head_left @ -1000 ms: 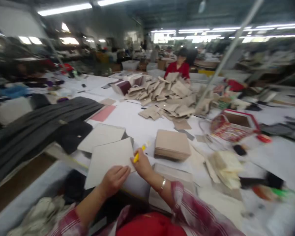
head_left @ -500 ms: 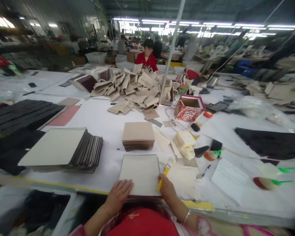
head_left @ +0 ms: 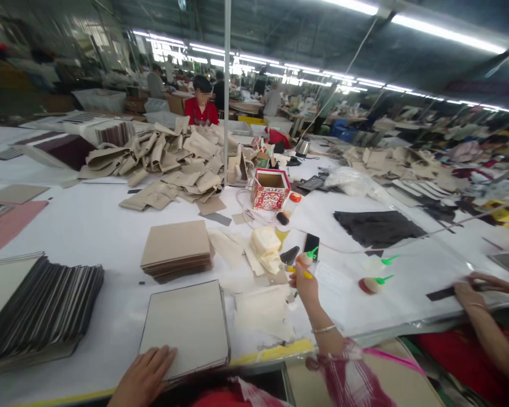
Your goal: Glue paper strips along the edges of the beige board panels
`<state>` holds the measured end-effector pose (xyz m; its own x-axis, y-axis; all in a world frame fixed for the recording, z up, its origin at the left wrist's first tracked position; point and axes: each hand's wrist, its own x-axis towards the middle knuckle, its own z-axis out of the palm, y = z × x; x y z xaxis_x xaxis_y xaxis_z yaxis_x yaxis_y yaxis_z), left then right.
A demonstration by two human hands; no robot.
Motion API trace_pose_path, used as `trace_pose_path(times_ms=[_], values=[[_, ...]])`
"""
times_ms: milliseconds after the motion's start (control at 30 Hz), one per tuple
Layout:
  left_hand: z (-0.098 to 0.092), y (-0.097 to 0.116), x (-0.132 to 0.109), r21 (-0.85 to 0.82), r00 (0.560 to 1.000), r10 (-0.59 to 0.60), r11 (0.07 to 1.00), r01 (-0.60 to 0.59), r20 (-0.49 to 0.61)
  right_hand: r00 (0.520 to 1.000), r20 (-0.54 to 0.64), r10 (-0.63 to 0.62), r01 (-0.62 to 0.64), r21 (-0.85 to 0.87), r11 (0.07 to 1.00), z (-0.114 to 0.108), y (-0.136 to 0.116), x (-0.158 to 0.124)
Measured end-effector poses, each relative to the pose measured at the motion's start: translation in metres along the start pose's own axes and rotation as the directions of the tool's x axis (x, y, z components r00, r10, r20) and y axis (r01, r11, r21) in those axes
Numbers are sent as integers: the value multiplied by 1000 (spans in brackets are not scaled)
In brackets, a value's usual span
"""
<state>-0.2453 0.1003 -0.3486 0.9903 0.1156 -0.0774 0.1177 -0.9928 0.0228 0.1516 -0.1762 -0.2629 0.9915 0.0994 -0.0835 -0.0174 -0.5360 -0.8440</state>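
My left hand point(head_left: 146, 373) lies with its fingers stretched out over the lower left part of a pale, dark-edged square board point(head_left: 184, 325), which rests on at least one more board. In my right hand point(head_left: 306, 287) is a brush with a yellow handle point(head_left: 307, 275); its bristle end is hard to make out. Just beyond those fingers is a glue bottle point(head_left: 304, 259) with a green nozzle; whether they touch it I cannot tell. A crumpled cream cloth-like bundle point(head_left: 266, 249) sits left of the right hand, and a cream sheet point(head_left: 263, 311) lies below it.
A brown board stack point(head_left: 176, 249) stands behind the pale board, and a larger dark-edged stack point(head_left: 59, 308) at left. Another green-nozzled bottle point(head_left: 371, 285) and a red box point(head_left: 271, 192) are on the table. At right, a co-worker's hands point(head_left: 469, 294) hold a dark strip.
My right hand has left the board's right edge and reached forward right to the glue bottle, carrying the brush. My left hand stays on the board. The view has turned right.
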Motion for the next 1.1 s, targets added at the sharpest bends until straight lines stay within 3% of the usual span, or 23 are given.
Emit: trace_pose_path(times_ms=[133, 300, 433, 567, 700, 767, 833, 933, 1000, 1100], values=[[-5, 4, 5, -37, 998, -49, 998, 50, 28, 999, 25, 47, -46, -29, 999, 20, 14, 56], [-16, 14, 10, -54, 990, -132, 989, 134, 48, 990, 139, 5, 14, -133, 991, 42, 23, 73], [-22, 23, 9, -81, 979, -198, 976, 202, 50, 949, 276, -149, 202, -175, 964, 28, 25, 70], [-21, 27, 6, -108, 970, -237, 964, 241, 51, 849, 425, -313, 407, -151, 901, 7, 30, 58], [-26, 31, 8, -126, 957, -274, 950, 285, 97, 807, 463, -368, 459, -98, 883, -8, 33, 48], [-34, 35, 10, -128, 946, -293, 942, 310, 137, 836, 423, -350, 411, -59, 910, -8, 30, 47], [-43, 39, 13, -130, 937, -297, 938, 322, 182, 895, 346, -281, 305, -14, 952, -2, 26, 46], [-55, 38, 15, -154, 939, -264, 941, 301, 221, 980, 197, -40, 16, 122, 992, 14, 21, 45], [-61, 32, 17, -185, 944, -248, 939, 289, 217, 975, 134, 179, -208, 253, 945, 19, 25, 44], [-75, 12, 30, -228, 962, -258, 934, 273, 94, 954, 71, 293, -300, 312, 902, 12, 40, 46]])
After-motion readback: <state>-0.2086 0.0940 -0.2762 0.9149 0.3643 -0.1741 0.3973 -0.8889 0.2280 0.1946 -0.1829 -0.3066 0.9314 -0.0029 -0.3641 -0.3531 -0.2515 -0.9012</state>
